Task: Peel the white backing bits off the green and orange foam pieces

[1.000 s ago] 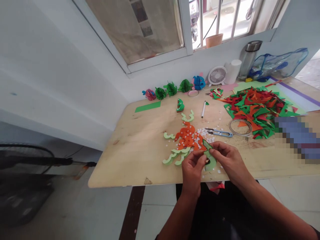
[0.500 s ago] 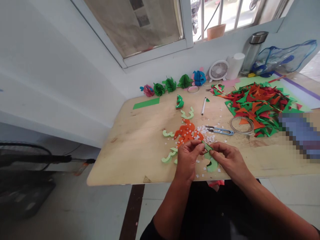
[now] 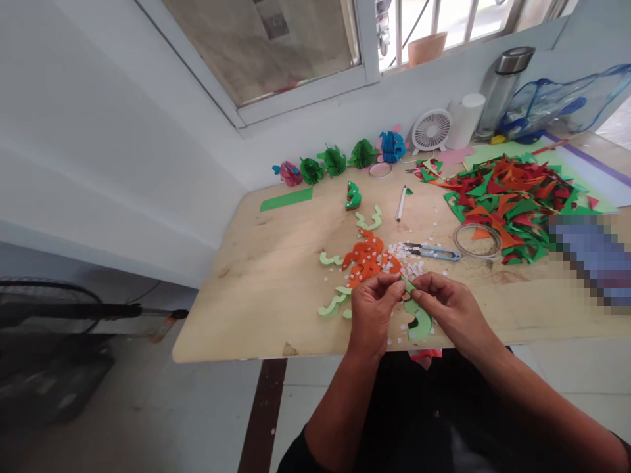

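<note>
Near the table's front edge, my left hand (image 3: 373,313) pinches one end of a light green paper cutout (image 3: 420,326). My right hand (image 3: 445,306) grips the same piece from the other side, thumb and forefinger close to the left fingertips. The curved lower part of the cutout hangs below the fingers. Just beyond my hands lies a heap of orange paper cutouts (image 3: 367,255) dotted with small white squares. Light green wavy strips (image 3: 331,303) lie left of my left hand. Small white paper bits (image 3: 413,268) are scattered beside blue-handled thread snips (image 3: 436,252).
A big pile of red, orange and green paper scraps (image 3: 513,197) covers the right side, with a tape roll (image 3: 477,241) beside it. A white pen (image 3: 401,204) lies mid-table. Folded paper figures (image 3: 335,160), a small fan (image 3: 432,131) and a glass bottle (image 3: 497,98) stand along the wall.
The green cutout has tilted slightly between my fingers, and my right fingertips have shifted a little toward the left ones. The whole view has moved slightly.
</note>
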Demonstrator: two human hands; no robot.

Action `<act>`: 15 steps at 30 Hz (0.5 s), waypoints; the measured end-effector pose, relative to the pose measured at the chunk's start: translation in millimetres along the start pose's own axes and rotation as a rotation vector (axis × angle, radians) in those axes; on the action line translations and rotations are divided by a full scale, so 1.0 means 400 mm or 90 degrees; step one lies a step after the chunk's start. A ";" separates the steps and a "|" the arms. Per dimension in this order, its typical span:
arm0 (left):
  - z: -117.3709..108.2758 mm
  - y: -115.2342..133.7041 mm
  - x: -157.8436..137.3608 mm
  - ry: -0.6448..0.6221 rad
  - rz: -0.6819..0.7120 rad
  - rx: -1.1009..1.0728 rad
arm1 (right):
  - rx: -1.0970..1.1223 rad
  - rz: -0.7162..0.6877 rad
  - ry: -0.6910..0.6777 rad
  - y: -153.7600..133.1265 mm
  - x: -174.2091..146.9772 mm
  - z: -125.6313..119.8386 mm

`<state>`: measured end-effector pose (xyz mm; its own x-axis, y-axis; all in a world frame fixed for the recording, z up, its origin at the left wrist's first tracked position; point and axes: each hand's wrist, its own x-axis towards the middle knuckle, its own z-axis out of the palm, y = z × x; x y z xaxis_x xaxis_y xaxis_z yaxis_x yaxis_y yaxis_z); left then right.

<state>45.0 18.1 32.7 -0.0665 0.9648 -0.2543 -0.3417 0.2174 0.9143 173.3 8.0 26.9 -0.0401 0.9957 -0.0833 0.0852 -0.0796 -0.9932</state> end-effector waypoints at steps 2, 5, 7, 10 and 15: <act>-0.006 -0.003 -0.007 -0.009 0.039 0.048 | 0.003 0.000 0.010 0.003 -0.003 -0.003; -0.018 -0.007 -0.025 0.027 0.242 0.240 | -0.019 -0.009 0.037 0.008 -0.007 -0.006; -0.023 -0.010 -0.037 0.057 0.434 0.410 | -0.053 -0.031 0.056 0.009 -0.011 -0.007; -0.024 -0.017 -0.045 0.062 0.619 0.590 | -0.102 -0.076 0.078 0.008 -0.018 -0.006; -0.018 -0.019 -0.044 0.045 0.657 0.673 | -0.176 -0.134 0.106 0.000 -0.029 -0.006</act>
<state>42.2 -1.5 27.8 0.0957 0.7540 0.6499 0.7078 -0.5106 0.4881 176.1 -3.2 27.9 0.0751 0.9848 0.1568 0.3586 0.1200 -0.9257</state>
